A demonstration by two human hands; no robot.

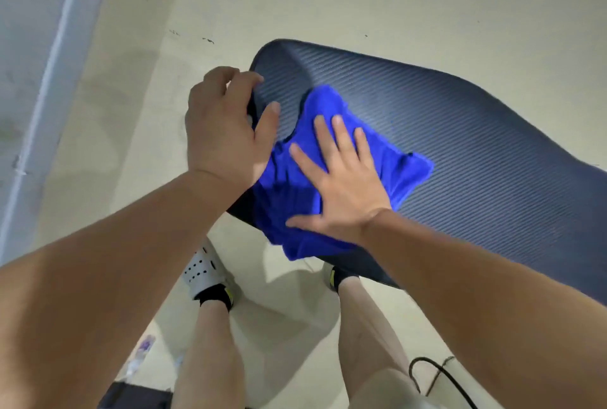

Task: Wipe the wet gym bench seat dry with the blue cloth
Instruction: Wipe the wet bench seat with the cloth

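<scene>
Head view: a pale pipe (46,86) runs down the wall at far left, beside the beige floor (131,152). The left hand (223,126) grips the end of the dark ribbed seat (476,152), fingers curled over its edge and thumb on top. A white shoe (203,272) stands below. The blue cloth (289,198) lies crumpled on the seat's near end, overhanging the edge. The right hand (341,185) presses it flat, fingers spread. A black cable (437,372) loops at lower right.

cut off at the right edge: bench seat (460,146). partly hidden under the right hand (341,185): blue cloth (391,159). blurred beyond telling: lower-left floor litter (141,352).
</scene>
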